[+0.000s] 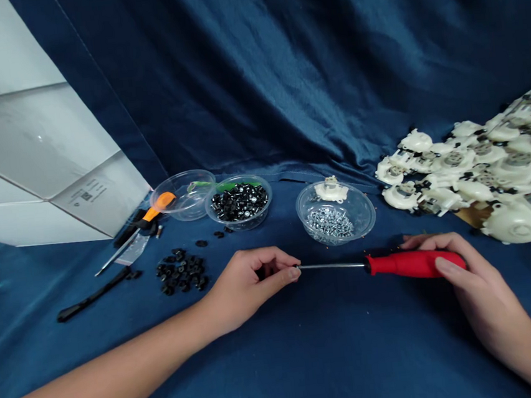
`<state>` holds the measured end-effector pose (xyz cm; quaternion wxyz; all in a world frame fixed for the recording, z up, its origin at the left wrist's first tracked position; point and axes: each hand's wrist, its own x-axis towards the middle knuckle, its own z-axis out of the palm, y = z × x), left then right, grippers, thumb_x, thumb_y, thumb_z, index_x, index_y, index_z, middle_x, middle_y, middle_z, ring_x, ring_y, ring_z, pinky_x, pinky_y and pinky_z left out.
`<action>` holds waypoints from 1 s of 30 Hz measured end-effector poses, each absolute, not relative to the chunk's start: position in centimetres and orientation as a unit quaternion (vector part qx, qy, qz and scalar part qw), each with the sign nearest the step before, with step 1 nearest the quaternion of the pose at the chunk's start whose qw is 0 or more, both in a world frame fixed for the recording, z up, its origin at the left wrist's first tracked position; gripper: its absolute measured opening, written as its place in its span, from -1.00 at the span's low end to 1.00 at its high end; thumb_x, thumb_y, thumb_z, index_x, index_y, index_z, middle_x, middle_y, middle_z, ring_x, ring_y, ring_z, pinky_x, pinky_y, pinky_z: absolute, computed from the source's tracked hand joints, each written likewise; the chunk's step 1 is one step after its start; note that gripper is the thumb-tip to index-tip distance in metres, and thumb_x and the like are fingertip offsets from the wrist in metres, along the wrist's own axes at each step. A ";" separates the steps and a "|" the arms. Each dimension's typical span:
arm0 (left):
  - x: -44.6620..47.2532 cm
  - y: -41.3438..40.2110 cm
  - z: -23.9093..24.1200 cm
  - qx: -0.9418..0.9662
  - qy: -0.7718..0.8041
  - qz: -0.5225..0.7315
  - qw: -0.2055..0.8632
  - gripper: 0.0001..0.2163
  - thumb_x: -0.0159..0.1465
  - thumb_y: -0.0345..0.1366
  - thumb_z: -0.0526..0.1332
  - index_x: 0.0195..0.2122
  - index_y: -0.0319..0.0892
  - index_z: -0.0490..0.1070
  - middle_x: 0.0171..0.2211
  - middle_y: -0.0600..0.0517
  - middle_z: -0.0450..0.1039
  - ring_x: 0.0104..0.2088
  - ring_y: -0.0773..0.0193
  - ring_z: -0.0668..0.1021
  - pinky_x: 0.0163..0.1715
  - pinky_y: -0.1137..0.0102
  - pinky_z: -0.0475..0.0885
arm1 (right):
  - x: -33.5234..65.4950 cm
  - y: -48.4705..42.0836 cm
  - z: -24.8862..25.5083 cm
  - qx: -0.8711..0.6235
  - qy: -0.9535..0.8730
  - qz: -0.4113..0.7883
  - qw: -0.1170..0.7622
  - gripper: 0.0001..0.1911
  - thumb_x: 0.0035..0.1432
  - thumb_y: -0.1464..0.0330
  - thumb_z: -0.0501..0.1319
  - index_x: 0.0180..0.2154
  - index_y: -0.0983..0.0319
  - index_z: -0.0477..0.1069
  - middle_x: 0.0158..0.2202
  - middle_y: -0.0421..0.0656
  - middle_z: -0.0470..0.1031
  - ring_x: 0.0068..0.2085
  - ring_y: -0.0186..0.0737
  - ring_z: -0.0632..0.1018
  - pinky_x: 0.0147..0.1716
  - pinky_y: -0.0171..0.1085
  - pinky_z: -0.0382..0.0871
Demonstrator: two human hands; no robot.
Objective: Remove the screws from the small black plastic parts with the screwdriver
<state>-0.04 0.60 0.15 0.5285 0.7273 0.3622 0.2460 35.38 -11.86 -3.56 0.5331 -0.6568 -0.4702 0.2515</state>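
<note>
My right hand (460, 268) is wrapped round the red handle of a screwdriver (406, 265), held level with its shaft pointing left. At the shaft's tip, the thumb and fingertips of my left hand (254, 281) are pinched together. Whatever sits between those fingertips, perhaps something tiny at the tip, is too small to name. Just beyond the shaft stands a clear plastic bowl (365, 217) with many small silver screws (329, 224) in it. A white plastic part (331, 191) shows at that bowl's far side. Left of my left hand lies a pile of small black parts (181, 271).
A second clear bowl (269, 200) holds black and silver pieces, beside an empty-looking clear container (185, 197). White plastic housings (514, 222) are heaped at the right. At the left are white boxes (35, 146), an orange-handled tool (159, 206) and a black strip (94, 295).
</note>
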 end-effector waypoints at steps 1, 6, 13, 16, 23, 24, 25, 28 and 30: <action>-0.1 0.6 0.1 0.727 0.361 0.247 0.529 -0.84 0.41 -0.18 0.45 -0.08 -0.11 0.73 -0.38 0.08 0.60 -0.44 0.33 0.42 -0.41 0.42 0.33 | 35.1 -11.8 -3.7 -0.642 -0.460 0.269 0.551 -0.66 0.14 -0.08 0.39 -0.18 -0.03 0.58 0.02 -0.09 0.71 0.23 0.37 0.59 0.26 0.26 0.40; -0.1 0.8 0.0 0.730 0.361 0.250 0.524 -0.86 0.42 -0.19 0.44 -0.07 -0.08 0.72 -0.38 0.10 0.59 -0.44 0.35 0.40 -0.40 0.43 0.33 | 34.3 -12.3 -3.3 -0.625 -0.467 0.281 0.560 -0.69 0.14 -0.02 0.42 -0.13 -0.07 0.58 0.05 -0.12 0.72 0.28 0.41 0.56 0.28 0.31 0.39; -0.1 0.7 0.0 0.738 0.361 0.249 0.513 -0.87 0.42 -0.21 0.45 -0.07 -0.08 0.72 -0.38 0.10 0.60 -0.44 0.34 0.41 -0.38 0.42 0.36 | 36.0 -12.4 -3.0 -0.687 -0.511 0.221 0.467 -0.65 0.30 -0.11 0.29 -0.22 -0.03 0.62 -0.34 -0.18 0.65 -0.29 0.12 0.60 -0.32 -0.06 0.48; -0.1 0.7 0.0 0.741 0.361 0.249 0.508 -0.87 0.42 -0.22 0.45 -0.06 -0.09 0.72 -0.37 0.10 0.61 -0.44 0.35 0.42 -0.38 0.42 0.37 | 36.4 -12.5 -2.8 -0.689 -0.537 0.219 0.434 -0.56 0.37 -0.08 0.26 -0.37 0.05 0.61 -0.40 -0.16 0.63 -0.33 0.02 0.57 -0.27 -0.13 0.40; -0.1 0.3 0.0 0.795 0.329 0.276 0.428 -0.88 0.43 -0.28 0.44 -0.04 -0.11 0.71 -0.30 0.07 0.65 -0.41 0.34 0.52 -0.35 0.42 0.44 | 36.4 -12.4 -3.0 -0.704 -0.527 0.217 0.424 -0.34 0.36 -0.18 0.22 -0.60 0.11 0.55 -0.51 -0.12 0.56 -0.39 -0.04 0.49 -0.29 -0.17 0.36; -0.2 0.2 0.0 0.809 0.313 0.290 0.405 -0.88 0.44 -0.30 0.44 -0.02 -0.11 0.71 -0.29 0.06 0.65 -0.40 0.33 0.54 -0.34 0.42 0.45 | 36.4 -12.4 -3.0 -0.706 -0.518 0.228 0.427 -0.33 0.37 -0.18 0.21 -0.60 0.11 0.54 -0.53 -0.13 0.54 -0.42 -0.06 0.47 -0.33 -0.18 0.35; -0.2 0.1 -0.1 0.824 0.290 0.304 0.380 -0.87 0.44 -0.33 0.44 -0.01 -0.12 0.71 -0.27 0.05 0.65 -0.37 0.32 0.57 -0.33 0.42 0.47 | 36.4 -12.3 -3.0 -0.707 -0.507 0.240 0.431 -0.32 0.37 -0.19 0.20 -0.61 0.11 0.53 -0.54 -0.13 0.53 -0.44 -0.07 0.45 -0.37 -0.19 0.34; -0.2 0.0 -0.3 0.861 0.221 0.337 0.312 -0.86 0.46 -0.37 0.43 0.02 -0.16 0.68 -0.25 0.01 0.68 -0.29 0.26 0.64 -0.27 0.39 0.52 | 36.3 -12.0 -3.1 -0.705 -0.478 0.276 0.445 -0.31 0.36 -0.20 0.20 -0.62 0.11 0.52 -0.54 -0.12 0.55 -0.45 -0.09 0.46 -0.42 -0.19 0.31; -0.3 0.0 -0.3 0.876 0.191 0.352 0.269 -0.85 0.47 -0.38 0.42 0.04 -0.18 0.65 -0.23 0.00 0.71 -0.26 0.23 0.66 -0.24 0.36 0.54 | 36.1 -11.8 -3.0 -0.696 -0.468 0.282 0.466 -0.32 0.32 -0.22 0.24 -0.63 0.11 0.53 -0.55 -0.12 0.56 -0.44 -0.07 0.48 -0.39 -0.19 0.33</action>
